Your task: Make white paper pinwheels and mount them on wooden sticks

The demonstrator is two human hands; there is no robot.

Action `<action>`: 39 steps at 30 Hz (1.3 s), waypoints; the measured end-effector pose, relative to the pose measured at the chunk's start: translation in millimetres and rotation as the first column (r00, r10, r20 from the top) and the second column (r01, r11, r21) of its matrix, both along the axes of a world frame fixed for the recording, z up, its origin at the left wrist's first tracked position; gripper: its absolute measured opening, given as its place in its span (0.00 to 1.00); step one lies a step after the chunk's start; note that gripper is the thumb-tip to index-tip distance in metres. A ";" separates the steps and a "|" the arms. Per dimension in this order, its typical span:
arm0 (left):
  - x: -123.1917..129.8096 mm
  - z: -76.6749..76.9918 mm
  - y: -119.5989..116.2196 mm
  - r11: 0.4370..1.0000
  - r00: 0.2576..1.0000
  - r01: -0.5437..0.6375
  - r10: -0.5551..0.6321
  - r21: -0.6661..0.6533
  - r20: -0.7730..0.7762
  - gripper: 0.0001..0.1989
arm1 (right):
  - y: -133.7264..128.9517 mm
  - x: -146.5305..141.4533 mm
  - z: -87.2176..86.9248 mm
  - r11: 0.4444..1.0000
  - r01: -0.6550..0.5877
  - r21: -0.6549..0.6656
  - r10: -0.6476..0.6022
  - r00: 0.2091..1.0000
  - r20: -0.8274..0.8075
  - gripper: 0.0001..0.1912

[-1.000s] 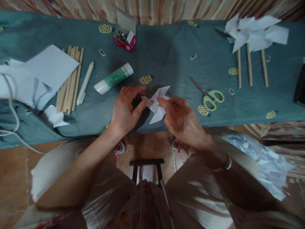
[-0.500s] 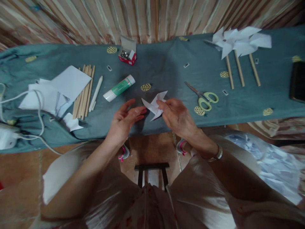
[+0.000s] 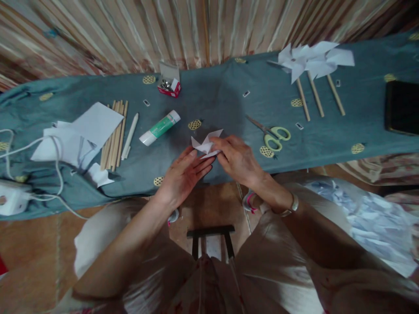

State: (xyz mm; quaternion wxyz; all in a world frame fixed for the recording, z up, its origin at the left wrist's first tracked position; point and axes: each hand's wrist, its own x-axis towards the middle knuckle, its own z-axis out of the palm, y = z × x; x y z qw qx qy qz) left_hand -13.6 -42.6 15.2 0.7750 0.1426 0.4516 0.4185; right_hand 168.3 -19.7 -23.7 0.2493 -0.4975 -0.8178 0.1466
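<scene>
A white paper pinwheel [image 3: 205,146] with folded blades is held over the near part of the table. My right hand [image 3: 238,159] pinches it at its right side and centre. Palm up, my left hand [image 3: 183,176] lies under its lower left edge with the fingers stretched out, the fingertips beneath the paper. A green and white glue stick [image 3: 160,127] lies beyond my left hand. To the right of my right hand rest scissors [image 3: 271,132] with pale green handles.
Wooden sticks [image 3: 114,135], a white pen [image 3: 130,136] and paper sheets [image 3: 94,124] lie left, beside a white cable [image 3: 60,174]. A red box [image 3: 169,87] of metal pins stands at the back. Pinwheels on sticks [image 3: 314,61] and a dark phone [image 3: 402,107] are right.
My left hand has moved right and turned palm up beneath the pinwheel. The pinwheel has tilted flatter in my right hand. The whole view has shifted slightly.
</scene>
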 end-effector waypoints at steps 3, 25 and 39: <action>4.0 -2.8 3.8 1.000 1.000 -0.005 0.005 0.015 -0.013 0.22 | 0.2 -0.9 1.3 1.000 0.003 -0.014 -0.003 1.000 -0.004 0.21; 7.0 -13.6 17.1 0.915 0.981 -0.033 0.107 0.403 -0.161 0.22 | -21.4 -17.1 18.2 0.970 -0.024 0.244 0.038 0.998 -0.055 0.43; 5.7 -21.2 20.6 0.882 0.960 -0.101 0.207 0.460 -0.187 0.21 | -28.0 -20.6 24.1 0.975 -0.038 0.221 0.066 0.991 -0.119 0.46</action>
